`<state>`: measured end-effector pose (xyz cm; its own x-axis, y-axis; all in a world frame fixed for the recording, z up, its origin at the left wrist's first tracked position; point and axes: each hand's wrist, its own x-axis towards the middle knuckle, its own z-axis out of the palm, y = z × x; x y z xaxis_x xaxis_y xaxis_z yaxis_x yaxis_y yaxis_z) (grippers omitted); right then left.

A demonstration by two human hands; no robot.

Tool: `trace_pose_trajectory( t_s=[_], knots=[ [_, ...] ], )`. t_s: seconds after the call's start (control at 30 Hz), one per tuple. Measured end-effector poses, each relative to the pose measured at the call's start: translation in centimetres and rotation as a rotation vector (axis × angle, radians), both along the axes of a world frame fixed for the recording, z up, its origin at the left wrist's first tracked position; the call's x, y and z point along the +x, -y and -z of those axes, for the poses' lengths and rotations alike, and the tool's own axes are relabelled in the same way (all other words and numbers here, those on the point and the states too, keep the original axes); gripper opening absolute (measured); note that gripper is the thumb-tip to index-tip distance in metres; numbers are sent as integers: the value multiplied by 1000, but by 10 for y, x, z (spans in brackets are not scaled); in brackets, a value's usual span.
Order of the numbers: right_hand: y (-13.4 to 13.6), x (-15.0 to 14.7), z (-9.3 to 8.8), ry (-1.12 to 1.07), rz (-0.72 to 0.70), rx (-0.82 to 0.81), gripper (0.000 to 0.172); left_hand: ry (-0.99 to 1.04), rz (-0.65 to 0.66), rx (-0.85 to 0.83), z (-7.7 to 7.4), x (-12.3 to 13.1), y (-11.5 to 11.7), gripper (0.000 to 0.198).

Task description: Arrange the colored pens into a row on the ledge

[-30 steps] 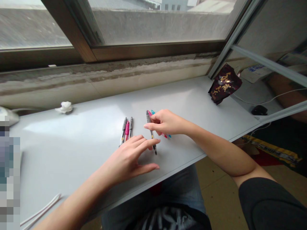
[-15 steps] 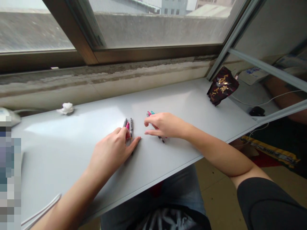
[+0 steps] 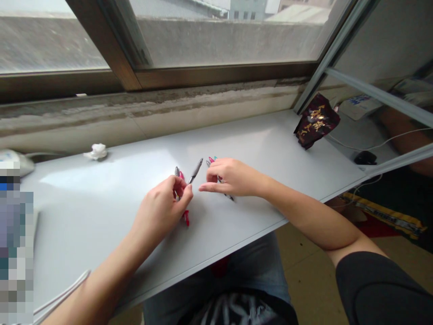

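Head view: the left hand [image 3: 161,208] sat just below the centre of the frame, its fingers curled shut around a small bunch of marker pens [image 3: 195,171]. The longest of them, with a gray barrel, stuck out of the grip toward the upper right, its long axis slanting so that its tip pointed above the knuckles of the right hand [image 3: 237,177]. A red pen end [image 3: 186,218] poked out below the fist.

The right hand lay just beside it, nearer the gray tip than any other fingers, arched over a second bunch of pens [image 3: 212,160]. Their pink and teal ends showed at the upper left, and a dark end [image 3: 230,197] emerged at the lower right. The index finger reached out to the left, and I could not tell whether this hand gripped the pens or only covered them.

Both hands were over a white tabletop [image 3: 84,198], with a crumpled white tissue [image 3: 97,151] at the upper left and a dark red foil packet [image 3: 316,121] at the upper right.
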<state>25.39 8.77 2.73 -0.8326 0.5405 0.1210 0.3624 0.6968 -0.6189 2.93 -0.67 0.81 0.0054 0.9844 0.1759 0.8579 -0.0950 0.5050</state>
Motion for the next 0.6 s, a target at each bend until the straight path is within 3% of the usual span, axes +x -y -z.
trace_pose_trajectory(
  t_s=[0.17,0.33,0.43,0.6],
  knots=[
    [6,0,-5,-194,63,-357,56,201,190,123,-4,7,7,20],
    [7,-1,-4,-380,-30,-667,65,216,349,160,-4,11,12,18],
    [6,-1,-1,-444,-45,-726,70,227,365,98,-4,11,11,28],
    [2,3,-2,-403,-93,-613,60,348,341,-130,-9,5,7,40]
  ],
)
